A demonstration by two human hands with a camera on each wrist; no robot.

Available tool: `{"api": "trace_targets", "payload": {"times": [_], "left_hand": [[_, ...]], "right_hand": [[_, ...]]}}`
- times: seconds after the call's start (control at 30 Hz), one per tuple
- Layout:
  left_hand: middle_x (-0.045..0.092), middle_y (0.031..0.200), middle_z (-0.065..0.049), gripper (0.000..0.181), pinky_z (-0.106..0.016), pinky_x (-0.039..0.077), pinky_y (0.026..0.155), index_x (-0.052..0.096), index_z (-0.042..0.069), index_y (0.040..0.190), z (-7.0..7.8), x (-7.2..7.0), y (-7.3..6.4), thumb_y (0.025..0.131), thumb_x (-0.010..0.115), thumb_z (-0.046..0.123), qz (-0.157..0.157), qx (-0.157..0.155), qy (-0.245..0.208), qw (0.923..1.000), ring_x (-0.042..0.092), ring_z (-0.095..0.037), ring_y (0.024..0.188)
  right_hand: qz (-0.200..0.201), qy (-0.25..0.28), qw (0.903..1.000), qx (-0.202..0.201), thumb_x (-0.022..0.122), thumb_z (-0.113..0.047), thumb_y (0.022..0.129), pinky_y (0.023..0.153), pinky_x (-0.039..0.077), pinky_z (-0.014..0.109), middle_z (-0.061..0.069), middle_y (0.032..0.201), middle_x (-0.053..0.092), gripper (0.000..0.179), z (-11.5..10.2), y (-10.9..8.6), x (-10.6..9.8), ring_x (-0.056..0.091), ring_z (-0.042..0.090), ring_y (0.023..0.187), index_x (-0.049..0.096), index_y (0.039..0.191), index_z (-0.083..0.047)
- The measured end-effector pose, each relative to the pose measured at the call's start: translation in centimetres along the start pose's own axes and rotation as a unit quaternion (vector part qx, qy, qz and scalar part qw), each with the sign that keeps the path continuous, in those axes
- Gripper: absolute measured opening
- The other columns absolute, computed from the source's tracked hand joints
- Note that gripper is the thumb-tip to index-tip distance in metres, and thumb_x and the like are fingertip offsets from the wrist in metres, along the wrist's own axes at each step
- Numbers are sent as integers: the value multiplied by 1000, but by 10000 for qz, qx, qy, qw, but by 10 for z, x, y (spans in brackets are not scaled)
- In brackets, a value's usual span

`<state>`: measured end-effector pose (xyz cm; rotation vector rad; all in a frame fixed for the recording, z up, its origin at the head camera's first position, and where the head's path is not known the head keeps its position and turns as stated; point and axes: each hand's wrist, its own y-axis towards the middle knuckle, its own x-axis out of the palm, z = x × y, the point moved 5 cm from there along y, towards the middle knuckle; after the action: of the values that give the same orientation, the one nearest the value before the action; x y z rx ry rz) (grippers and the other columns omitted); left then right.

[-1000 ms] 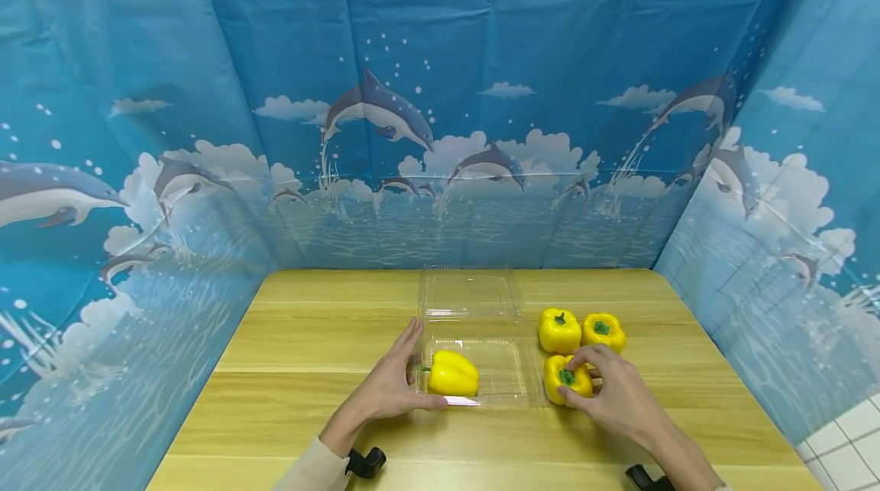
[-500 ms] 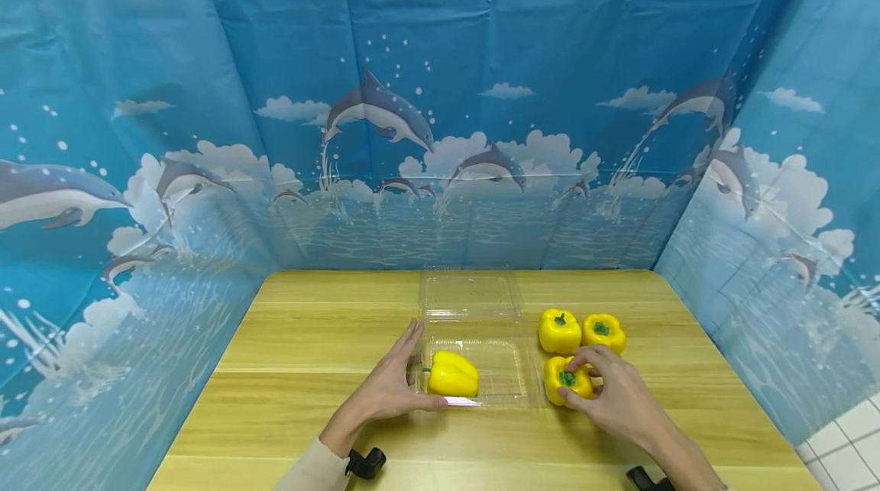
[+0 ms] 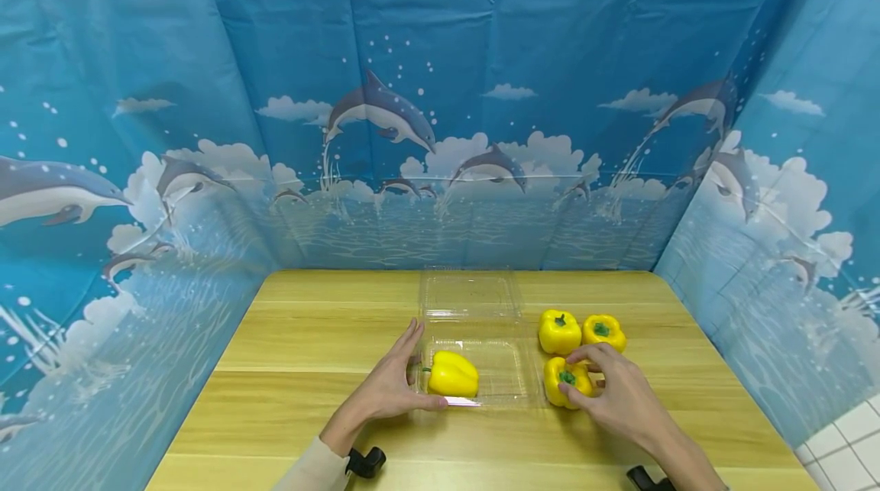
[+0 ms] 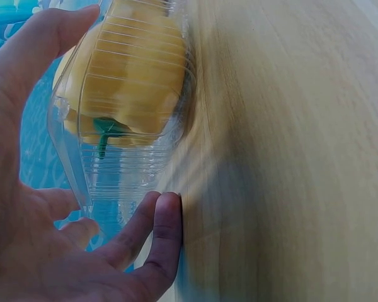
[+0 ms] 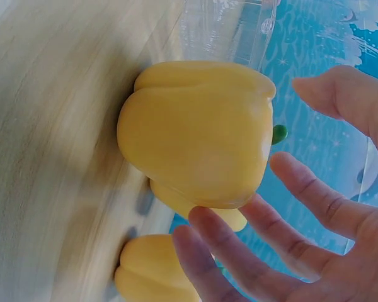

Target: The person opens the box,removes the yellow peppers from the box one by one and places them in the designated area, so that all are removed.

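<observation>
A clear plastic clamshell container (image 3: 505,373) lies on the wooden table with its lid folded back. One yellow bell pepper (image 3: 452,374) rests on its side in the left part of the tray, green stem to the left. My left hand (image 3: 388,384) steadies the tray's left end, thumb along the front rim and fingers stretched along the side. My right hand (image 3: 619,392) is spread around another yellow bell pepper (image 5: 198,132), which sits upright right of the tray. In the right wrist view the thumb stands apart from this pepper, while fingertips lie at its side.
Two more yellow bell peppers, one at the back left (image 3: 560,333) and one at the back right (image 3: 604,332), stand behind the right hand's pepper. The container's lid (image 3: 470,294) lies flat near the table's back edge. A dolphin-printed curtain (image 3: 440,231) encloses the table (image 3: 309,338).
My right hand's index finger and thumb have spread slightly wider around the pepper. The left hand, container and peppers stay in place.
</observation>
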<state>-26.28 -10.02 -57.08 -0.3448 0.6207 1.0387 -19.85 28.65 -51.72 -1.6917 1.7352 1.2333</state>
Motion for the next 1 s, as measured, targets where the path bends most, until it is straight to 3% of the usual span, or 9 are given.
{"api": "trace_targets", "payload": {"times": [0.17, 0.37, 0.6, 1.0], "left_hand": [[0, 199, -15, 143, -71, 55, 126, 8, 19, 190, 1, 0, 0, 87, 100, 57, 5, -21, -9, 10000, 60, -48, 161], [-1, 199, -15, 145, -64, 63, 120, 7, 21, 190, 0, 1, 0, 87, 100, 61, -22, -6, -111, 9999, 61, -47, 160], [-2, 199, -15, 146, -59, 66, 115, 5, 22, 190, -2, 2, 1, 87, 99, 63, -55, 12, -180, 9998, 60, -47, 161], [1, 199, -16, 144, -66, 61, 121, 8, 19, 190, 1, 4, -1, 88, 101, 56, 11, -27, -1, 10000, 62, -47, 159]], "right_hand": [[118, -288, 9995, -93, 101, -33, 93, 92, 70, 53, 8, 130, 81, 39, -2, -1, -2, 79, 30, 115, 82, 123, -17], [112, -301, 9995, -27, 99, -36, 95, 103, 65, 68, 10, 133, 81, 41, -4, -2, -4, 78, 40, 123, 82, 126, -16], [193, -246, 9995, -39, 99, -36, 95, 104, 64, 71, 9, 137, 80, 42, -7, -2, -6, 77, 42, 127, 83, 130, -19], [312, -265, 9989, -222, 100, -33, 94, 101, 66, 69, 5, 134, 80, 42, -18, 1, -9, 79, 39, 123, 83, 129, -18]]}}
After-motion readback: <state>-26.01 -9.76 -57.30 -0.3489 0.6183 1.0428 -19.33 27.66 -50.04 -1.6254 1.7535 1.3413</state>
